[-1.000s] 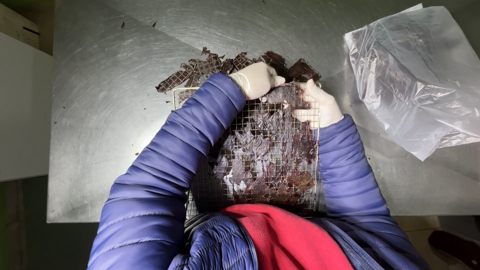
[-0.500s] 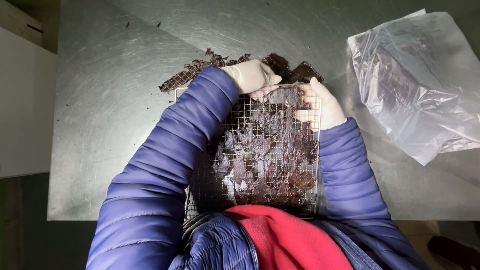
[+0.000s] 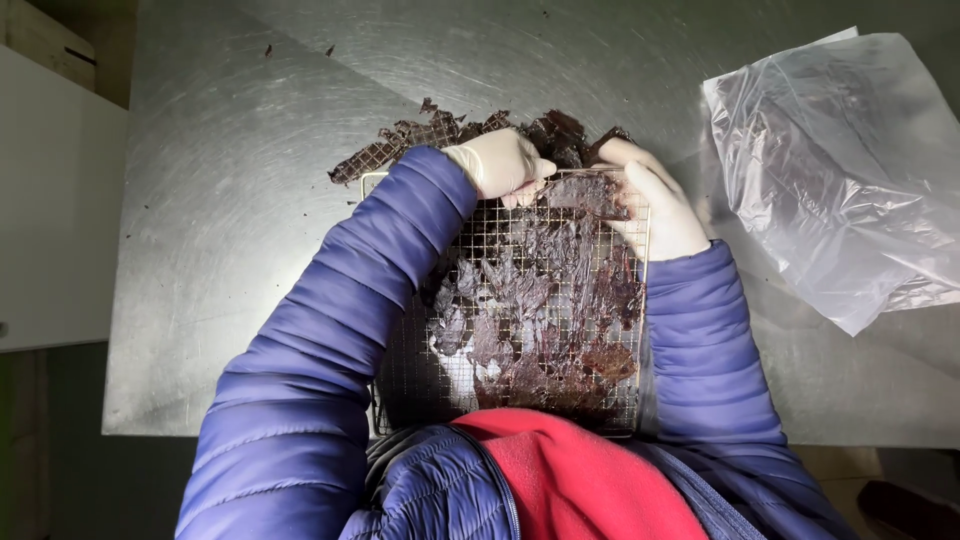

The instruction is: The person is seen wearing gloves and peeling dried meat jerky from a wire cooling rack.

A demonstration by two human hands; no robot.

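With our left hand (image 3: 500, 163) pinching a dark dried strip (image 3: 590, 192) at the far edge of the wire rack (image 3: 415, 375) on the counter (image 3: 230, 210), and our right hand (image 3: 655, 200) clasping the rim, we peel slowly, rack steady.

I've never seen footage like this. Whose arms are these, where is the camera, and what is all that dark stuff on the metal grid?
The camera sits on a person's head and looks straight down, so the blue padded sleeves are the wearer's own arms. Both hands wear pale thin gloves. The left hand and right hand rest at the far edge of a wire mesh rack, which is covered with dark, glossy dried strips stuck to it. The fingers seem to be working at the strips there; whether either hand grips one is hard to tell. Beyond the rack lies a pile of loose dark pieces. Everything sits on a steel table. On the right lies a crumpled clear plastic bag.
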